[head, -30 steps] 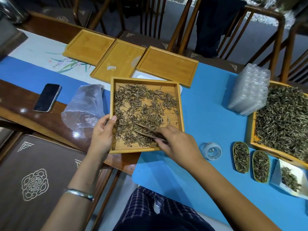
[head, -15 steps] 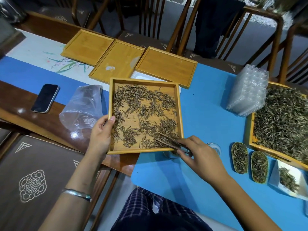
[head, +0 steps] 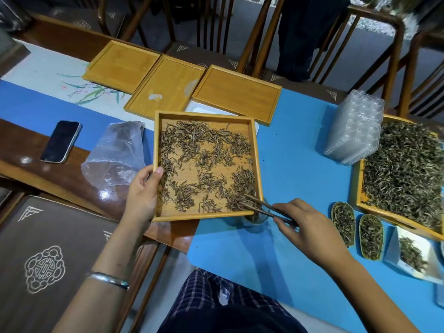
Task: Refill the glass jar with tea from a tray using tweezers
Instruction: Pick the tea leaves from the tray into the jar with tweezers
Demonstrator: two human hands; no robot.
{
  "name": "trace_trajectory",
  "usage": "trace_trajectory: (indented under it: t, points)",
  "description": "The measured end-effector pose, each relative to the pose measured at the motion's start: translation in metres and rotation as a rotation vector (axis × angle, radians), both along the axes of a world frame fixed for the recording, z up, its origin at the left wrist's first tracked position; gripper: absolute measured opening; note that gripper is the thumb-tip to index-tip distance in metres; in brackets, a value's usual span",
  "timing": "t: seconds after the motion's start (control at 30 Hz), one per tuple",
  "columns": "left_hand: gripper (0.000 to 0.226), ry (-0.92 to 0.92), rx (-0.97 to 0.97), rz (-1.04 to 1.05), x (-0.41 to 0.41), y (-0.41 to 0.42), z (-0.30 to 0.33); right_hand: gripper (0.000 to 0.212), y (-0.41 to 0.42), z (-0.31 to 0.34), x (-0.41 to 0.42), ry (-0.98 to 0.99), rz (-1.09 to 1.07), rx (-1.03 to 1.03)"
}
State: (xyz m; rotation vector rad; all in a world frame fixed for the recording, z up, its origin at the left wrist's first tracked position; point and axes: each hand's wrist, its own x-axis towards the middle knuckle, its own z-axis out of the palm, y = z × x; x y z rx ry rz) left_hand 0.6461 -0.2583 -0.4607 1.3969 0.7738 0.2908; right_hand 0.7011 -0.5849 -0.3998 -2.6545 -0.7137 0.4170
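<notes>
Bamboo makes up the square light-wood tray (head: 257,164), and the loose brown tea leaves (head: 204,162) are scattered thinly over its floor, thickest in the corner nearest the right hand (head: 310,227). That hand pinches a pair of slim dark tweezers (head: 266,207) near their back end; their long axis runs from the fingers up and to the left, so the tips lie in that thick corner heap, just inside the tray's near right corner. The small clear glass jar (head: 252,218) stands on the blue mat (head: 300,164) directly under that same corner, between the right hand and the tray, and the tray's edge hides most of its mouth. How much tea it holds cannot be told.

The left hand (head: 144,193) grips the tray's left rim, thumb on top and fingers beneath, at the side away from the jar. The tray seems to be held so that its corner overhangs the jar, though tilt is hard to judge.

The right hand is much the nearer to the jar, so a short drag of the leaves towards it, over the corner, would probably drop them in.

Beyond the right hand, a larger wooden tray (head: 360,207) is heaped with greener tea, and two small oval scoops (head: 358,231) hold more.
</notes>
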Motion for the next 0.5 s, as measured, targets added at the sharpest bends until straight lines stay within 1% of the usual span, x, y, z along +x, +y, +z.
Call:
trace_trajectory:
  t: [0.17, 0.3, 0.5]
  points:
    - [0.025, 0.013, 0.040, -0.018, 0.001, -0.001, 0.000, 0.029, -0.008, 0.006, 0.001, 0.013, 0.008, -0.048]
    - [0.026, 0.026, 0.037, -0.031, 0.001, -0.002, 0.002, 0.027, -0.001, 0.012, 0.002, -0.022, -0.007, 0.028]
    - [0.033, 0.028, 0.036, -0.029, 0.000, 0.000, 0.002, 0.033, 0.025, 0.005, -0.001, -0.017, 0.115, 0.009]
